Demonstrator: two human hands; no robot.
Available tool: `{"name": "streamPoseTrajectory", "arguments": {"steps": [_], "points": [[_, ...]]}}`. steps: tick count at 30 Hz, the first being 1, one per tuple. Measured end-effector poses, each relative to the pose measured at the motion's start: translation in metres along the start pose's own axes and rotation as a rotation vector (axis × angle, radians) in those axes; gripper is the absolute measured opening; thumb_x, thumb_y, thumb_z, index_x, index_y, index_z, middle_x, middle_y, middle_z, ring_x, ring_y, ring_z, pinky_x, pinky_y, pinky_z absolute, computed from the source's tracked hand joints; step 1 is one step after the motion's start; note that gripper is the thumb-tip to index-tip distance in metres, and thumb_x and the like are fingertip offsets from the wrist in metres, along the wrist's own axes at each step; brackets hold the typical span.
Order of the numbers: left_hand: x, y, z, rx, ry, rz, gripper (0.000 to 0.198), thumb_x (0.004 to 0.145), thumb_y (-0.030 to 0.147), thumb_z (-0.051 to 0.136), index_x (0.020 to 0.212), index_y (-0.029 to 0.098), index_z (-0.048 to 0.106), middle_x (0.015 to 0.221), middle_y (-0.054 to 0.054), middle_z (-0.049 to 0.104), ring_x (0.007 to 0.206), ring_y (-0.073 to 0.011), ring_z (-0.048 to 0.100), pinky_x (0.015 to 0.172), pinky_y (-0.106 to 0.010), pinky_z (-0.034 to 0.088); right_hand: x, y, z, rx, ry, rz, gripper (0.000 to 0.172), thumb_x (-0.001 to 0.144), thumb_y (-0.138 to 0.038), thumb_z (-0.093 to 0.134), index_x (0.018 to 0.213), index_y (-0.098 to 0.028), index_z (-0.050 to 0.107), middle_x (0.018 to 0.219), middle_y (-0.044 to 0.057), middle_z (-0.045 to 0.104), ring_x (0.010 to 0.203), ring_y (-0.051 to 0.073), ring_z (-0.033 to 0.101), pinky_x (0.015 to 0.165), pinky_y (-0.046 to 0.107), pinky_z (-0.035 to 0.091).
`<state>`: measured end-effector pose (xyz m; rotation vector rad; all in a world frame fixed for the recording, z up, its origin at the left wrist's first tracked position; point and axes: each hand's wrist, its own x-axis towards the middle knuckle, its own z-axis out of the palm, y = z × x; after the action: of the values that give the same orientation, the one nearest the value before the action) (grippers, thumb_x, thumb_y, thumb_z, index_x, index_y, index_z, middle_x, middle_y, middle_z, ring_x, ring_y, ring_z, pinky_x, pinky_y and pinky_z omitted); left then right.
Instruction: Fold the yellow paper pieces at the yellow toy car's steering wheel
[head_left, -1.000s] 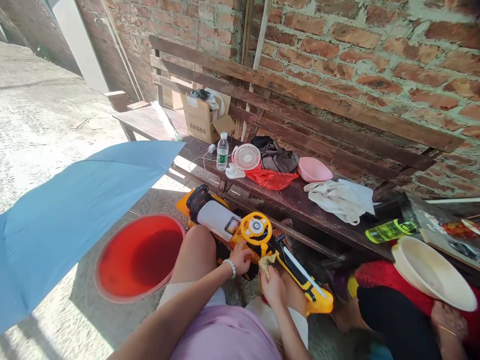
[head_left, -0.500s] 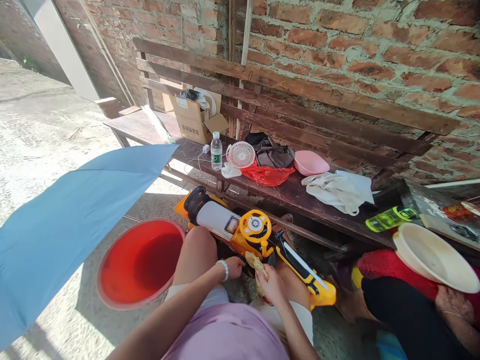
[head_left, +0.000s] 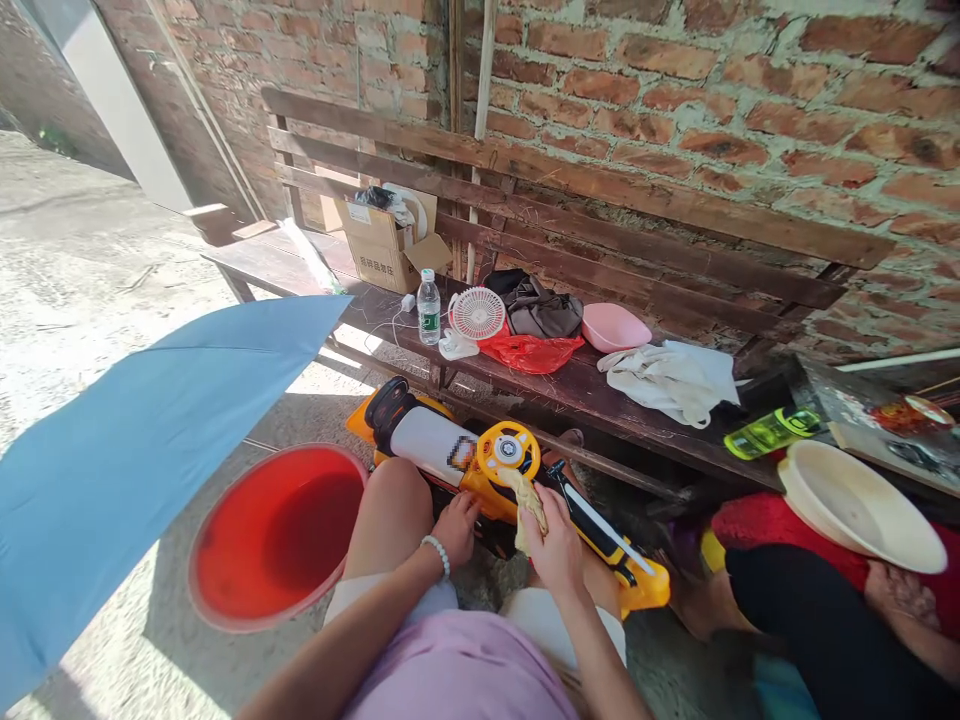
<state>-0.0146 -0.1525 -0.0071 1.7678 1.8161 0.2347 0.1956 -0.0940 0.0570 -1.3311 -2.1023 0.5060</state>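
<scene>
A yellow ride-on toy car (head_left: pixel 431 440) with a white seat panel and a yellow steering wheel (head_left: pixel 508 453) lies across, in front of my knees. My right hand (head_left: pixel 559 545) is closed around a crumpled, pale yellow cloth (head_left: pixel 527 505), which hangs near the lower rim of the wheel. Whether the cloth touches the car I cannot tell. My left hand (head_left: pixel 456 528), with a white bead bracelet at the wrist, has its fingers curled at the car's near edge, left of the cloth. Its fingertips are partly hidden there.
A red basin (head_left: pixel 206 540) of liquid stands left of my knee, beside a blue canopy (head_left: pixel 150 440). Behind the car, a wooden bench (head_left: pixel 525 395) carries a cardboard box, a water bottle (head_left: pixel 429 308), a fan and a pink bowl. Another person's hand (head_left: pixel 900 595) is near a cream basin (head_left: pixel 862 510).
My right hand has lifted the cloth up and slightly right, toward the steering wheel. My left hand has shifted a little and its fingers now reach the car's edge. The view has moved slightly.
</scene>
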Motion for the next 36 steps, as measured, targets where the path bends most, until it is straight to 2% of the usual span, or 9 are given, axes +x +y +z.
{"name": "streamPoseTrajectory", "arguments": {"steps": [4, 10, 16, 18, 24, 26, 29, 32, 36], "points": [[0.011, 0.019, -0.026, 0.09, 0.083, 0.043, 0.083, 0.086, 0.014, 0.048, 0.167, 0.016, 0.031, 0.177, -0.009, 0.021, 0.164, -0.0289, 0.012, 0.132, -0.053, 0.018, 0.031, 0.009, 0.014, -0.106, 0.011, -0.016, 0.049, 0.104, -0.045, 0.044, 0.145, -0.025, 0.062, 0.143, 0.013, 0.063, 0.125, 0.027, 0.062, 0.105, 0.041, 0.052], [0.049, 0.031, -0.053, 0.253, -0.126, -0.003, 0.096, 0.08, 0.021, 0.059, 0.168, 0.013, 0.023, 0.178, -0.014, 0.007, 0.165, -0.0318, 0.005, 0.131, -0.058, 0.011, 0.026, 0.035, 0.049, -0.169, -0.103, 0.037, 0.048, 0.105, -0.042, 0.04, 0.14, -0.019, 0.063, 0.137, 0.015, 0.067, 0.119, 0.027, 0.064, 0.1, 0.04, 0.054], [0.069, 0.029, -0.057, 0.342, -0.241, 0.009, 0.1, 0.082, 0.035, 0.064, 0.169, 0.012, 0.02, 0.177, -0.018, 0.01, 0.164, -0.0365, 0.002, 0.13, -0.061, 0.01, -0.032, 0.051, 0.028, -0.23, -0.363, 0.21, 0.036, 0.1, -0.033, 0.047, 0.123, -0.02, 0.071, 0.119, 0.01, 0.073, 0.105, 0.024, 0.07, 0.091, 0.033, 0.055], [0.07, 0.03, -0.058, 0.358, -0.229, 0.035, 0.096, 0.085, 0.037, 0.064, 0.168, 0.012, 0.023, 0.177, -0.018, 0.008, 0.164, -0.0364, -0.001, 0.131, -0.06, 0.008, -0.036, 0.05, 0.013, -0.216, -0.327, 0.226, 0.037, 0.101, -0.035, 0.046, 0.125, -0.021, 0.071, 0.123, 0.009, 0.073, 0.108, 0.023, 0.07, 0.093, 0.032, 0.054], [0.077, 0.044, -0.059, 0.341, -0.295, 0.017, 0.103, 0.083, 0.041, 0.071, 0.168, 0.009, 0.022, 0.177, -0.021, 0.001, 0.164, -0.0384, 0.01, 0.129, -0.053, 0.021, 0.044, 0.032, -0.036, -0.257, 0.075, 0.082, 0.049, 0.104, -0.048, 0.043, 0.138, -0.021, 0.065, 0.137, 0.014, 0.065, 0.128, 0.027, 0.059, 0.107, 0.039, 0.049], [0.081, 0.048, -0.059, 0.306, -0.323, -0.005, 0.109, 0.08, 0.045, 0.074, 0.167, 0.008, 0.022, 0.176, -0.023, 0.003, 0.163, -0.0407, 0.013, 0.128, -0.054, 0.024, 0.075, 0.027, -0.041, -0.347, 0.032, 0.109, 0.049, 0.106, -0.047, 0.04, 0.141, -0.022, 0.063, 0.142, 0.013, 0.062, 0.126, 0.028, 0.057, 0.105, 0.038, 0.049], [0.085, 0.048, -0.058, 0.292, -0.32, -0.016, 0.112, 0.077, 0.048, 0.076, 0.167, 0.008, 0.022, 0.176, -0.023, 0.004, 0.162, -0.0429, 0.013, 0.128, -0.056, 0.024, 0.097, 0.026, -0.03, -0.517, -0.188, 0.208, 0.049, 0.107, -0.042, 0.039, 0.147, -0.024, 0.059, 0.142, 0.012, 0.061, 0.119, 0.028, 0.059, 0.097, 0.036, 0.05], [0.086, 0.045, -0.055, 0.289, -0.315, -0.021, 0.116, 0.075, 0.047, 0.075, 0.168, 0.008, 0.018, 0.177, -0.021, 0.003, 0.163, -0.0425, 0.011, 0.128, -0.057, 0.024, 0.093, 0.032, -0.014, -0.623, -0.302, 0.236, 0.052, 0.108, -0.041, 0.036, 0.155, -0.025, 0.05, 0.138, 0.013, 0.061, 0.117, 0.027, 0.06, 0.094, 0.034, 0.05], [0.086, 0.038, -0.052, 0.265, -0.294, 0.006, 0.12, 0.073, 0.045, 0.073, 0.169, 0.008, 0.012, 0.177, -0.019, 0.001, 0.163, -0.0425, 0.008, 0.127, -0.059, 0.025, 0.072, 0.044, -0.011, -0.735, -0.274, 0.173, 0.055, 0.109, -0.041, 0.035, 0.157, -0.018, 0.047, 0.131, 0.017, 0.062, 0.116, 0.03, 0.059, 0.092, 0.036, 0.051]]}}
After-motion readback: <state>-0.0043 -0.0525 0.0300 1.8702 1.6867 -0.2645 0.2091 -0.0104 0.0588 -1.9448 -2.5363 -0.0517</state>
